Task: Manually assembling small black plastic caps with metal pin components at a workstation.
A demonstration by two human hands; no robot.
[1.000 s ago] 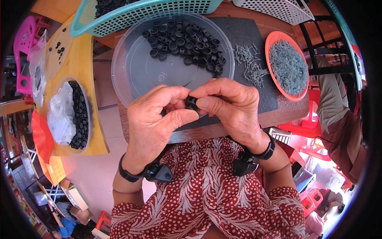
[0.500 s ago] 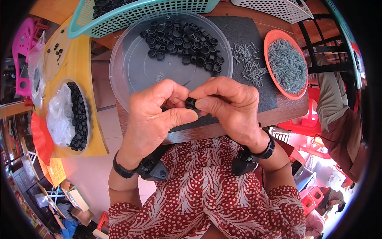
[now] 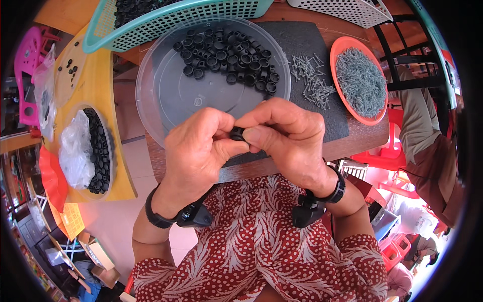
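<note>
A small black ring-shaped plastic part [image 3: 237,133] is pinched between my two hands, just in front of the clear round tub. My left hand [image 3: 198,143] grips it from one side with thumb and fingers closed. On the other side, my right hand [image 3: 289,138] presses it with thumb and forefinger; whether a screw is also held there is hidden by the fingers. Beyond my hands, the clear tub [image 3: 166,113] contains many similar black parts [image 3: 226,58], heaped toward its far right. Loose silver screws [image 3: 312,80] lie on a dark mat [image 3: 337,121] right of the tub.
An orange bowl [image 3: 333,75] full of screws stands at the right. Behind the tub are a teal basket [image 3: 171,25] of black parts and a white basket [image 3: 347,11]. Left, a yellow table [image 3: 108,65] bears a tub of black caps [image 3: 100,151] and a plastic bag [image 3: 77,151].
Both hands stay together on the black part and have shifted slightly left in the picture. The part has turned a little and is more covered by my fingers.
</note>
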